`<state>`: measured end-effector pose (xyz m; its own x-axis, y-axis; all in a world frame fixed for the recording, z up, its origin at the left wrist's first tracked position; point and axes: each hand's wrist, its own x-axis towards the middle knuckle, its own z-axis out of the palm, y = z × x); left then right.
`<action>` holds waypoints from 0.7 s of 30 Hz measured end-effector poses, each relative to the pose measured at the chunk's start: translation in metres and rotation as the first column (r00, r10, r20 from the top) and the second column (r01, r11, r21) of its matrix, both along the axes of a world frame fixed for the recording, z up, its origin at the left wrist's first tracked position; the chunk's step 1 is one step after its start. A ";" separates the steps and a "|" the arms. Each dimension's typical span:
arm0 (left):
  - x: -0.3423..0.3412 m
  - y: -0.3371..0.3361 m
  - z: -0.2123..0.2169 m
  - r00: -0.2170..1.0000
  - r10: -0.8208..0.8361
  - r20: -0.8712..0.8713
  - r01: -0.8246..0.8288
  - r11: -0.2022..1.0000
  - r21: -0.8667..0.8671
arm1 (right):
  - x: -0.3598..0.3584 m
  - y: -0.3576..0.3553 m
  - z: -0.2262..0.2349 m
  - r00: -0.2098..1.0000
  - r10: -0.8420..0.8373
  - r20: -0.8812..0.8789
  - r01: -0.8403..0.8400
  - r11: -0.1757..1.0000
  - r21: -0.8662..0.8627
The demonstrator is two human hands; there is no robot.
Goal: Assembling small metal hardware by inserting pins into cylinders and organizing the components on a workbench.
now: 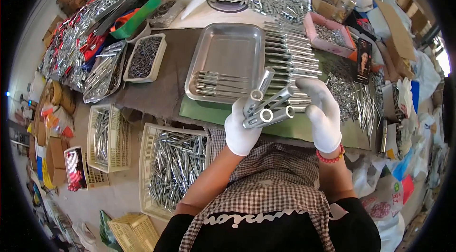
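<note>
left hand (241,131) grips tubes (266,107), frame centre | right hand (324,116) closed on their far ends | tubes look stiff, slick, light: hold mid-length | tray (228,50) above

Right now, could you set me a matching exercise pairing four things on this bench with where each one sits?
Things:
1. metal tubes
2. steel tray
3. pink tray
4. white basket

Places:
A. below the bench edge, left of the left hand, full of metal rods
B. far right of the bench, holding small metal parts
C. held in the left hand, with the right hand beside them
D. middle of the bench, a few metal pieces at its near end

Pairs: 1-C, 2-D, 3-B, 4-A
</note>
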<state>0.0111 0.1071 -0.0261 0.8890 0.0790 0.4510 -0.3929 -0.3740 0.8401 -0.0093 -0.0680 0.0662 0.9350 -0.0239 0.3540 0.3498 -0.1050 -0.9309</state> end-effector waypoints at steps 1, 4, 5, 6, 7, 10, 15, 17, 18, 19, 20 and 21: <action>0.000 0.002 -0.005 1.000 -0.014 -0.006 0.014 1.000 -0.023 | -0.002 0.002 -0.002 1.000 -0.004 -0.028 0.005 0.998 0.058; 0.000 0.001 -0.006 1.000 -0.031 -0.005 0.031 0.998 -0.048 | -0.004 -0.002 -0.008 0.999 0.027 -0.023 -0.026 0.998 0.063; 0.000 0.001 -0.003 1.000 -0.026 0.003 0.026 0.999 -0.039 | -0.004 -0.001 -0.010 0.999 0.025 -0.022 -0.023 0.998 0.062; 0.000 0.001 0.000 1.000 -0.022 0.011 0.022 0.999 -0.029 | -0.003 0.002 -0.011 0.999 0.049 -0.005 -0.049 0.998 0.036; 0.000 0.001 0.000 1.000 -0.028 0.013 0.028 0.999 -0.028 | -0.004 0.006 -0.012 0.997 0.072 0.012 -0.072 0.997 0.011; 0.002 0.001 -0.007 0.998 -0.057 -0.001 0.057 0.998 -0.040 | -0.006 0.015 -0.017 0.990 0.137 -0.021 -0.139 0.981 -0.139; -0.009 -0.003 -0.022 0.962 -0.268 -0.045 0.248 0.934 -0.258 | -0.017 0.023 -0.022 0.972 0.236 -0.011 -0.235 0.957 -0.173; -0.018 -0.003 -0.016 0.950 -0.304 -0.069 0.282 0.932 -0.226 | -0.021 0.012 -0.015 0.970 0.244 0.009 -0.237 0.950 -0.201; -0.019 -0.005 -0.022 0.954 -0.278 -0.112 0.247 0.941 -0.231 | -0.021 0.006 -0.013 0.965 0.263 0.023 -0.250 0.939 -0.235; -0.025 -0.005 -0.021 0.935 -0.339 -0.108 0.277 0.884 -0.376 | -0.019 -0.001 -0.015 0.953 0.301 0.042 -0.293 0.945 -0.145; -0.029 -0.006 -0.013 0.911 -0.402 -0.090 0.304 0.803 -0.512 | -0.018 -0.003 -0.016 0.952 0.279 0.126 -0.282 0.959 0.007; -0.030 -0.002 -0.010 0.918 -0.387 -0.091 0.292 0.812 -0.506 | -0.016 -0.003 -0.008 0.970 0.230 0.078 -0.229 0.973 -0.023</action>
